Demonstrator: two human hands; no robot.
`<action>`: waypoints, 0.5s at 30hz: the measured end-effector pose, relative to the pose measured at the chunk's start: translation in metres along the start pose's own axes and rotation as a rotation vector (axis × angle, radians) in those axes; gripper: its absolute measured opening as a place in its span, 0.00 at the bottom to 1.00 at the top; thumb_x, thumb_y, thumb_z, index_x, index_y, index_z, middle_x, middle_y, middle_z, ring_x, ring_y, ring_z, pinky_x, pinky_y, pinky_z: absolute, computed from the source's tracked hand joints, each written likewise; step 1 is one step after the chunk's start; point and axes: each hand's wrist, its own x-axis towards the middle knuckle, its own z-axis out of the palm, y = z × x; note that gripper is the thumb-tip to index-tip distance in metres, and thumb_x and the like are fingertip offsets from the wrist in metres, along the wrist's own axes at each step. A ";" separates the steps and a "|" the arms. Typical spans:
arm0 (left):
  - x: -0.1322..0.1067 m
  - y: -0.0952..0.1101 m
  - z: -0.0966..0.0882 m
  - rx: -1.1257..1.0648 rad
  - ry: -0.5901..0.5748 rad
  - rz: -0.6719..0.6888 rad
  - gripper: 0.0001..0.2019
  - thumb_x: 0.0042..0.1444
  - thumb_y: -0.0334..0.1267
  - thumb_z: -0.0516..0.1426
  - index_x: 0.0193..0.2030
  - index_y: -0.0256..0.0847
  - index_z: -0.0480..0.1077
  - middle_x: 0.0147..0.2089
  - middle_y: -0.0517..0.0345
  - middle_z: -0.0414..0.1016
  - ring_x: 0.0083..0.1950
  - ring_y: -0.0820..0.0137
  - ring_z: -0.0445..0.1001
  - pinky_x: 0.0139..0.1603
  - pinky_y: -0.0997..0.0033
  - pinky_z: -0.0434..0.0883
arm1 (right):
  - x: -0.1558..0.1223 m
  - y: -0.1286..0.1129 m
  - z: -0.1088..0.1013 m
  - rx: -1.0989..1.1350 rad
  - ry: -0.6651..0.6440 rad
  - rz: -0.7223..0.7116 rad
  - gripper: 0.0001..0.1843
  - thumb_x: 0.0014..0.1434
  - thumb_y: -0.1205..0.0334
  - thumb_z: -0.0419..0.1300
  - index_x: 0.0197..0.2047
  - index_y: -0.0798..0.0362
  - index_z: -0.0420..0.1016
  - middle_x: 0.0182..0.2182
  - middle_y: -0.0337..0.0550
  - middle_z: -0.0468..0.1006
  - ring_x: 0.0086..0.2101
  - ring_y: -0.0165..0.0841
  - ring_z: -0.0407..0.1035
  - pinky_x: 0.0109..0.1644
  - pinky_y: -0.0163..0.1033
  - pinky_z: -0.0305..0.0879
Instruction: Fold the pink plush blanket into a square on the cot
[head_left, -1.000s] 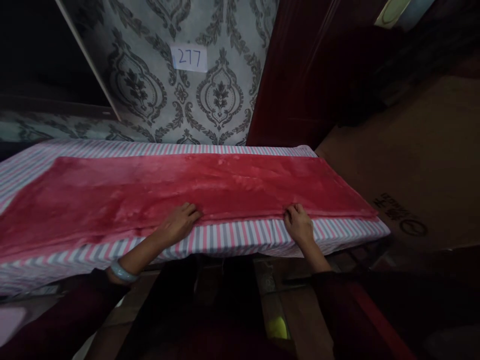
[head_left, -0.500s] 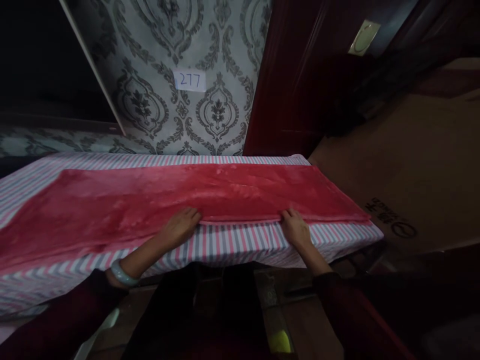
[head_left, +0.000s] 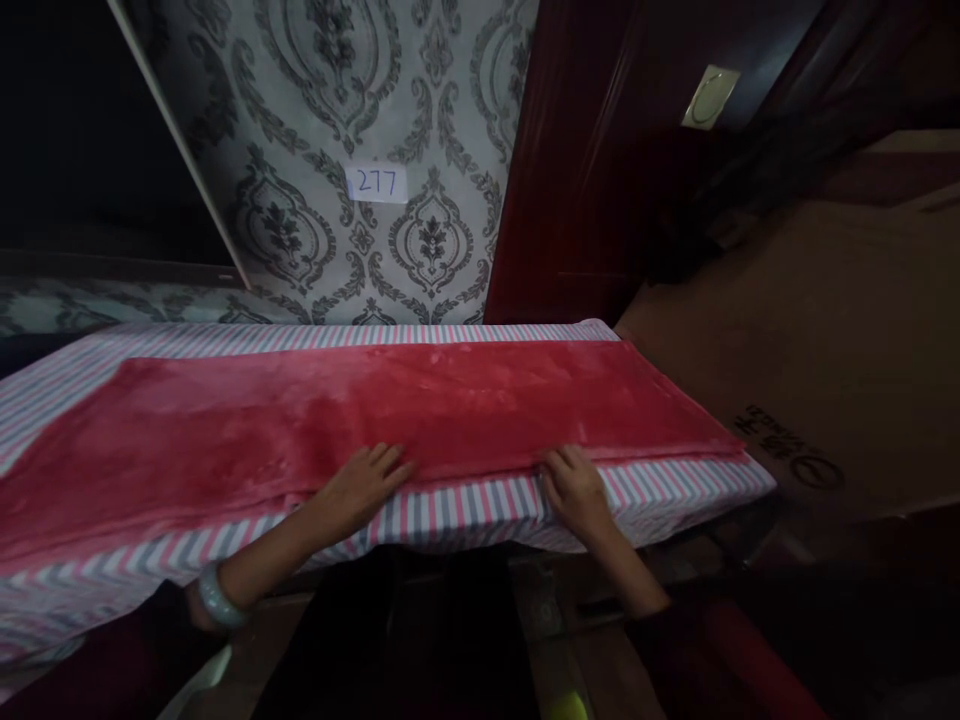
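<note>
A red plush blanket (head_left: pixel 465 400), folded into a long strip with layered edges, lies across a table covered by a striped cloth (head_left: pixel 480 505). My left hand (head_left: pixel 364 485) rests on the blanket's near edge, its fingers slightly apart and lying on the fabric. To the right, my right hand (head_left: pixel 577 490) has its fingers bent over the same edge, with the thumb close to them, gripping the fabric. Between both hands the near edge runs fairly straight. A pale bracelet (head_left: pixel 220 598) circles my left wrist.
Behind the table is a patterned wall with a paper label (head_left: pixel 377 183) reading 277. A dark screen (head_left: pixel 97 140) hangs at the left. A dark red door (head_left: pixel 577 170) and a large cardboard box (head_left: pixel 840 340) stand to the right.
The blanket's near edge between my hands has come toward me over the striped cloth. My left hand's fingers have spread, and my right hand has shifted slightly left. The view has tilted a little.
</note>
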 end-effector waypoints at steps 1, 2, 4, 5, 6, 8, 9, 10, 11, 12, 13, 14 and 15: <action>0.004 0.004 -0.003 -0.005 -0.016 0.037 0.24 0.64 0.24 0.49 0.63 0.43 0.69 0.58 0.42 0.73 0.54 0.57 0.72 0.53 0.54 0.71 | 0.006 -0.010 0.004 0.027 -0.031 -0.034 0.17 0.69 0.65 0.50 0.51 0.51 0.78 0.45 0.51 0.77 0.45 0.42 0.68 0.50 0.46 0.65; 0.008 0.007 -0.004 -0.019 -0.037 0.067 0.23 0.64 0.24 0.49 0.63 0.43 0.69 0.58 0.43 0.73 0.53 0.58 0.72 0.53 0.55 0.71 | 0.012 -0.018 0.009 0.044 -0.064 -0.055 0.17 0.70 0.65 0.50 0.54 0.51 0.78 0.47 0.51 0.77 0.47 0.42 0.67 0.51 0.46 0.65; 0.013 0.014 -0.006 -0.070 -0.061 0.084 0.22 0.64 0.24 0.49 0.61 0.41 0.69 0.55 0.46 0.74 0.50 0.60 0.72 0.52 0.57 0.71 | 0.019 -0.028 0.016 0.055 -0.134 -0.046 0.18 0.69 0.64 0.52 0.57 0.50 0.78 0.50 0.52 0.78 0.49 0.44 0.67 0.50 0.48 0.65; 0.013 0.017 -0.007 -0.098 -0.059 0.077 0.21 0.64 0.23 0.49 0.60 0.41 0.69 0.53 0.47 0.74 0.49 0.61 0.72 0.51 0.59 0.71 | 0.021 -0.030 0.019 0.058 -0.165 -0.024 0.18 0.69 0.63 0.52 0.57 0.49 0.78 0.50 0.51 0.78 0.49 0.44 0.68 0.49 0.48 0.65; 0.013 0.018 -0.009 -0.122 -0.053 0.059 0.20 0.63 0.23 0.49 0.59 0.40 0.70 0.51 0.48 0.75 0.48 0.62 0.72 0.51 0.60 0.71 | 0.023 -0.031 0.020 0.063 -0.191 0.001 0.18 0.69 0.62 0.52 0.56 0.49 0.79 0.49 0.51 0.79 0.48 0.45 0.68 0.49 0.48 0.65; 0.014 0.017 -0.014 -0.174 -0.050 0.025 0.18 0.64 0.25 0.50 0.57 0.41 0.71 0.50 0.48 0.75 0.48 0.62 0.72 0.50 0.62 0.72 | 0.028 -0.034 0.021 0.074 -0.209 0.042 0.17 0.71 0.60 0.52 0.54 0.49 0.80 0.48 0.51 0.80 0.47 0.44 0.69 0.50 0.49 0.66; 0.016 0.015 -0.017 -0.217 -0.067 0.024 0.17 0.64 0.26 0.51 0.55 0.41 0.72 0.50 0.49 0.75 0.48 0.63 0.73 0.49 0.63 0.72 | 0.031 -0.036 0.021 0.081 -0.204 0.046 0.18 0.71 0.59 0.51 0.55 0.49 0.80 0.49 0.51 0.80 0.48 0.44 0.69 0.51 0.50 0.65; 0.021 0.010 -0.021 -0.278 -0.091 0.032 0.15 0.64 0.28 0.52 0.53 0.42 0.73 0.50 0.50 0.76 0.47 0.64 0.74 0.48 0.65 0.72 | 0.035 -0.040 0.022 0.086 -0.198 0.037 0.19 0.71 0.58 0.51 0.57 0.49 0.79 0.51 0.52 0.79 0.50 0.45 0.69 0.54 0.51 0.65; 0.028 0.003 -0.024 -0.350 -0.111 0.041 0.13 0.65 0.30 0.52 0.52 0.43 0.74 0.49 0.51 0.76 0.47 0.65 0.75 0.48 0.66 0.72 | 0.040 -0.045 0.023 0.089 -0.199 0.016 0.20 0.71 0.58 0.51 0.61 0.49 0.76 0.55 0.52 0.77 0.54 0.45 0.68 0.58 0.53 0.63; 0.038 -0.006 -0.026 -0.422 -0.114 0.048 0.13 0.66 0.32 0.52 0.51 0.43 0.75 0.49 0.52 0.78 0.47 0.65 0.76 0.49 0.67 0.73 | 0.044 -0.051 0.025 0.093 -0.216 -0.017 0.22 0.71 0.57 0.52 0.65 0.48 0.72 0.60 0.52 0.74 0.58 0.47 0.65 0.62 0.56 0.60; 0.051 -0.016 -0.027 -0.479 -0.102 0.049 0.13 0.67 0.33 0.51 0.50 0.44 0.76 0.49 0.52 0.79 0.48 0.66 0.77 0.50 0.67 0.73 | 0.048 -0.057 0.028 0.098 -0.250 -0.054 0.25 0.70 0.56 0.54 0.68 0.46 0.68 0.65 0.51 0.69 0.63 0.48 0.60 0.66 0.58 0.56; 0.067 -0.028 -0.027 -0.508 -0.074 0.028 0.15 0.68 0.34 0.49 0.51 0.43 0.76 0.49 0.52 0.80 0.49 0.65 0.77 0.52 0.66 0.73 | 0.051 -0.063 0.031 0.105 -0.302 -0.089 0.27 0.70 0.55 0.55 0.70 0.45 0.65 0.69 0.49 0.64 0.67 0.49 0.55 0.68 0.61 0.51; 0.085 -0.041 -0.025 -0.498 -0.047 -0.012 0.16 0.68 0.34 0.48 0.52 0.43 0.76 0.50 0.51 0.80 0.51 0.64 0.77 0.55 0.64 0.73 | 0.053 -0.067 0.035 0.111 -0.360 -0.111 0.29 0.69 0.53 0.57 0.72 0.43 0.63 0.71 0.47 0.60 0.69 0.50 0.51 0.70 0.64 0.48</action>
